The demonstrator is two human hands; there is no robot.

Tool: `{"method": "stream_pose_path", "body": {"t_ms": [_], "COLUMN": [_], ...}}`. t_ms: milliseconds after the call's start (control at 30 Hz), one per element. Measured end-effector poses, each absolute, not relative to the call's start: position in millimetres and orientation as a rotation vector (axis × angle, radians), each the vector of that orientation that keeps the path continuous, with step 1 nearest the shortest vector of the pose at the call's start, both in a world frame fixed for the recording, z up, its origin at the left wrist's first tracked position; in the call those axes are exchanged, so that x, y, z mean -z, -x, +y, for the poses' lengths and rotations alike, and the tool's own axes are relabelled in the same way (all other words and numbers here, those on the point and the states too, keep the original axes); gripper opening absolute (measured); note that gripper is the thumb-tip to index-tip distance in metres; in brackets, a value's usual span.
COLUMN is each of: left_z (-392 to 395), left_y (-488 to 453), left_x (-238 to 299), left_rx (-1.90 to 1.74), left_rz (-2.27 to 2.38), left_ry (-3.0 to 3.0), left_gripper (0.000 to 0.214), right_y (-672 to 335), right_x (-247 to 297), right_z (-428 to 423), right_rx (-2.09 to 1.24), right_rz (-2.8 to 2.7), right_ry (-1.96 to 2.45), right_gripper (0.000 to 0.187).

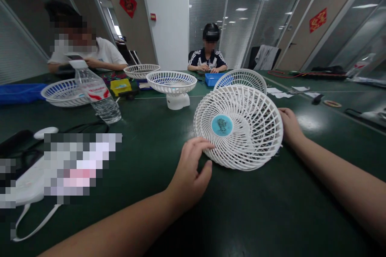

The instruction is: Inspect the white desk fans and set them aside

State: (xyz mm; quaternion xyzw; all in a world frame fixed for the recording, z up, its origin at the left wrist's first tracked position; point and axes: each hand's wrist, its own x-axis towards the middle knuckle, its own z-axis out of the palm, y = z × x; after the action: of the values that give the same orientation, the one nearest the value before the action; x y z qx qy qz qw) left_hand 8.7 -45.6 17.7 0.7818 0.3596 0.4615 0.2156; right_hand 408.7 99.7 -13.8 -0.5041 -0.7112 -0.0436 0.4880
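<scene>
A round white fan grille (259, 128) with a blue centre disc (222, 125) stands tilted in front of me. My left hand (193, 168) is at its lower left rim, fingertips against the ribs and the thumb held apart. At the right edge, my right hand (290, 125) grips the grille; its fingertips are partly hidden behind the rim. Another white grille (241, 77) shows just behind. To the left of it, a white fan base (177, 101) carries a grille (171, 82) lying face up.
More grilles lie at the back (142, 71) and left (62, 93). A water bottle (99, 96) leans near a pixelated white item (27, 184) and cables. Two people sit across the green table (144, 144); one is by a blue bin (212, 79). Papers (280, 93) lie at right.
</scene>
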Motion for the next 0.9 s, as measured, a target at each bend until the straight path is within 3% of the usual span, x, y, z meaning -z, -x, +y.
{"method": "stream_pose_path", "body": {"t_ms": [167,367,567,900], "left_z": [-31,-26,-26,-27], "left_y": [-10,-12,-12,-12], "left_x": [-8,-8,-8,-7], "left_rx": [-1.288,-1.246,-1.262,-1.258], "left_rz": [1.263,1.301,1.301,1.286], "left_ry": [-1.703,-1.467,-1.465,-1.492], "left_gripper": [0.031,0.030,0.031,0.031], "right_y": [-373,-306,-290,-277], "right_x": [14,1,-7,2], "right_z": [13,-46,-38,-32], "right_rx": [0.117,0.260,0.117,-0.218], "right_rz": [-1.908,-2.386,-2.315,-2.180], "right_ry": [1.275,1.294,1.378,1.434], "right_gripper": [0.032,0.063,0.040,0.035]}}
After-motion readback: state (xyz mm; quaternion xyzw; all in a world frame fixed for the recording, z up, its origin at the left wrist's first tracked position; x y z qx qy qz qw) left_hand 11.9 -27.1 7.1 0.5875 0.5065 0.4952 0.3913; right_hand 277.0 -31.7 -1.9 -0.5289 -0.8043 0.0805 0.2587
